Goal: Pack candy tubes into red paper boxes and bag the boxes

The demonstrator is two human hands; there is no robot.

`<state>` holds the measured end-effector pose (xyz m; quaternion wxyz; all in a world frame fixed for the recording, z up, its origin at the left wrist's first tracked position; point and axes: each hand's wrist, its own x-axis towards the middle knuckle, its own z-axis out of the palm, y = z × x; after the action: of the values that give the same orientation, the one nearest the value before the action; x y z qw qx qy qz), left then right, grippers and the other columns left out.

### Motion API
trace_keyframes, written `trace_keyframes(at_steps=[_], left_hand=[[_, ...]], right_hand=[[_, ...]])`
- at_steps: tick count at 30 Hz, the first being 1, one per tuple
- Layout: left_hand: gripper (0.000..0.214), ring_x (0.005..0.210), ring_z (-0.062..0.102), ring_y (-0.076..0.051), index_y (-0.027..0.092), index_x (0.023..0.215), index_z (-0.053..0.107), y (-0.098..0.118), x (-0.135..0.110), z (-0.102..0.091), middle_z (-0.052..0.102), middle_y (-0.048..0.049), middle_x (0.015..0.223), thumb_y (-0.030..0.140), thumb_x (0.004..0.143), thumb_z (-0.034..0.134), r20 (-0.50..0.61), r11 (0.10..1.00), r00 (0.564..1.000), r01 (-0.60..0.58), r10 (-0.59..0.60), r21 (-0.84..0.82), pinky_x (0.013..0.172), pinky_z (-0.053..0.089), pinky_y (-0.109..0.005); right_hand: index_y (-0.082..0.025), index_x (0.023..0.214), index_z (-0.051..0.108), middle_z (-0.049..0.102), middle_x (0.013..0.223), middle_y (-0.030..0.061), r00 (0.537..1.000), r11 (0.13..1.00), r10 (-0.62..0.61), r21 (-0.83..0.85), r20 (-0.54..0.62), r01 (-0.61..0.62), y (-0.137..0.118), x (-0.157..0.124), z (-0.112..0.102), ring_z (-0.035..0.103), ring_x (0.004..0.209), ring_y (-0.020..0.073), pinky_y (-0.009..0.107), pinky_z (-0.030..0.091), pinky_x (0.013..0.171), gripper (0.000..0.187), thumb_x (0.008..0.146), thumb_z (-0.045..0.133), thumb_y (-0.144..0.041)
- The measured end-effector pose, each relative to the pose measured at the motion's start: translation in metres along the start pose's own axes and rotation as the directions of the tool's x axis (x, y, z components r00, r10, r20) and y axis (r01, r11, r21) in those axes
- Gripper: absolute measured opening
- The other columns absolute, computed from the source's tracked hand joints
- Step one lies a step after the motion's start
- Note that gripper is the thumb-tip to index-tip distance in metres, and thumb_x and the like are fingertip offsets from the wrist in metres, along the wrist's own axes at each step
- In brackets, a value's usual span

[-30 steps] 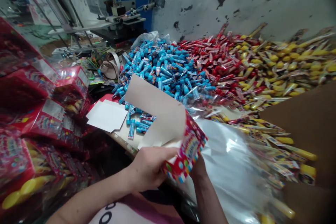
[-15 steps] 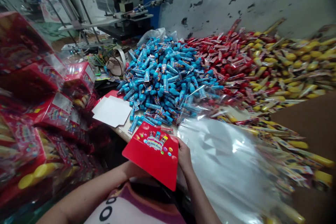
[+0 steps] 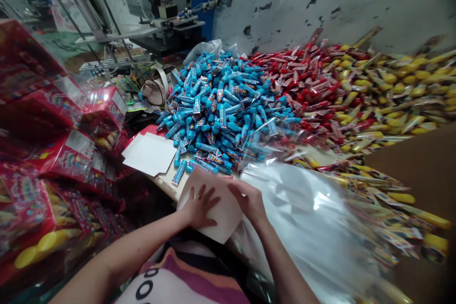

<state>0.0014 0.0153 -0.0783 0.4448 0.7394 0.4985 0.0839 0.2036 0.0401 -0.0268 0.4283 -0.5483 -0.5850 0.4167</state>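
A card (image 3: 226, 216) lies in front of me at the table's edge, its plain pale side facing up. My left hand (image 3: 201, 208) rests on it, fingers spread wide and a ring on one of them. At the card's right edge my right hand (image 3: 251, 199) is bent, thumb and fingers closed on the border. Just beyond are loose blue-capped candy tubes (image 3: 217, 104) in printed wrappers, heaped high. To the left lies a stack of white-backed card sheets (image 3: 149, 153).
Clear plastic bags (image 3: 295, 218) spread to my right. Red candy tubes (image 3: 302, 76) and yellow ones (image 3: 399, 76) are piled against the wall. Filled red boxes (image 3: 71, 152) stack up on my left. A machine (image 3: 167, 19) stands behind, and brown cardboard (image 3: 420, 161) is at far right.
The card has turned from its red printed face to its plain side and come down flat. My left hand has moved from beneath it to on top, fingers spread.
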Motion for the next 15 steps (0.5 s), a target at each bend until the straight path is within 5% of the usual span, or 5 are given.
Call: trace_keyframes(at_steps=[3,6,8,10,15], left_hand=[[0.079,0.144,0.003,-0.045,0.03,0.139,0.047,-0.004,0.004,0.001,0.023,-0.0131,0.156,0.049,0.068,0.076,0.103,0.989,0.993,-0.064,0.05,0.137,0.105,-0.012,-0.072],[0.082,0.145,0.0,-0.045,0.029,0.144,0.04,-0.007,0.005,0.003,0.019,-0.0141,0.157,0.055,0.072,0.069,0.126,0.98,0.991,-0.071,0.048,0.184,0.104,-0.014,-0.071],[0.085,0.145,-0.001,-0.044,0.028,0.146,0.037,-0.008,0.006,0.005,0.018,-0.014,0.158,0.058,0.072,0.067,0.149,0.974,0.988,-0.069,0.037,0.216,0.104,-0.013,-0.071],[0.087,0.145,-0.003,-0.043,0.028,0.147,0.033,-0.007,0.011,0.006,0.015,-0.012,0.159,0.062,0.073,0.064,0.181,0.962,0.983,-0.08,0.033,0.26,0.105,-0.013,-0.07],[0.081,0.144,0.008,-0.044,0.027,0.145,0.039,0.008,0.033,0.0,0.02,-0.0114,0.158,0.055,0.073,0.067,0.209,0.937,0.976,-0.126,0.059,0.326,0.106,0.001,-0.072]], right_hand=[[-0.015,0.102,0.069,0.074,0.099,0.0101,0.908,0.868,0.417,0.318,-0.05,-0.381,0.002,0.024,0.0,0.07,0.087,0.0266,0.039,0.058,0.074,0.042,0.079,0.061,-0.048],[-0.01,0.099,0.067,0.075,0.092,0.0137,0.719,0.556,0.641,0.484,0.268,-0.676,0.006,0.043,0.001,0.071,0.078,0.0261,0.04,0.059,0.07,0.036,0.081,0.06,-0.04],[-0.011,0.095,0.067,0.075,0.085,0.0131,0.641,0.465,0.664,0.458,0.386,-0.757,0.011,0.047,0.0,0.071,0.075,0.0264,0.04,0.059,0.067,0.031,0.079,0.061,-0.037],[-0.013,0.092,0.067,0.075,0.081,0.0112,0.662,0.5,0.669,0.455,0.337,-0.737,0.017,0.047,-0.004,0.071,0.074,0.0266,0.039,0.059,0.064,0.03,0.076,0.065,-0.039],[-0.016,0.102,0.061,0.073,0.087,0.0067,0.763,0.683,0.644,0.491,-0.054,-0.541,0.024,0.041,-0.017,0.069,0.075,0.0231,0.034,0.058,0.065,0.048,0.065,0.075,-0.043]])
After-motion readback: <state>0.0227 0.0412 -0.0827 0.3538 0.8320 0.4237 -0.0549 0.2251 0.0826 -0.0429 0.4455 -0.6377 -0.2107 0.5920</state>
